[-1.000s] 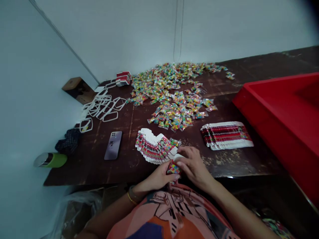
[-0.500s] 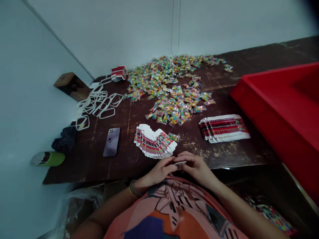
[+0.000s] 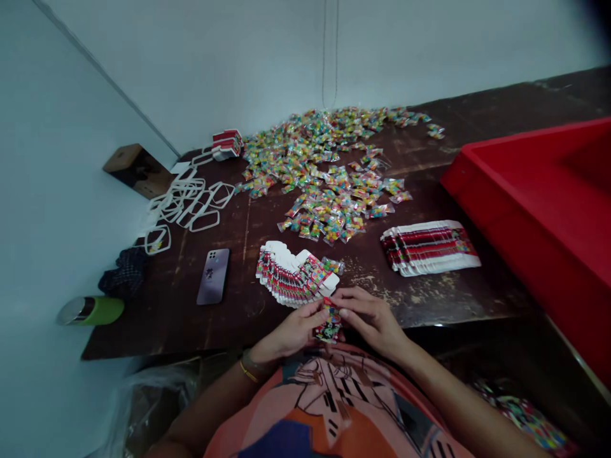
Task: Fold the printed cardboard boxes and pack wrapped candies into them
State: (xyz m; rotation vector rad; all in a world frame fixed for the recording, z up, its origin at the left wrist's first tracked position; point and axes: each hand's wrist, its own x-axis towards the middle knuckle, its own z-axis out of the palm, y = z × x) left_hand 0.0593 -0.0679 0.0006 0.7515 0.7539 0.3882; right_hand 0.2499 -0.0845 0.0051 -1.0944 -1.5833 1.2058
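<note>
Close to my body at the table's front edge, my left hand [image 3: 296, 327] and my right hand [image 3: 370, 316] are both closed on a small printed candy box [image 3: 329, 323]. Its red and multicoloured face is turned up toward me. Just beyond my fingers lies a fanned pile of flat printed boxes [image 3: 291, 277] with white flaps. One clear candy packet [image 3: 333, 264] rests against the right side of that pile. Farther back spreads a large heap of candy packets [image 3: 329, 184] with coloured sweets inside.
A row of red-and-white boxes [image 3: 429, 247] lies right, beside a big red tray [image 3: 515, 210]. Left are a phone [image 3: 213, 277], white bands [image 3: 191, 200], a brown box [image 3: 138, 170], a dark cloth [image 3: 124, 272] and a green bottle [image 3: 102, 310]. A red-and-white stack [image 3: 227, 144] stands behind.
The piece between my hands was seen edge-on as a pale sliver; now its printed face shows. My left hand has shifted slightly left and down. The things on the table stay put.
</note>
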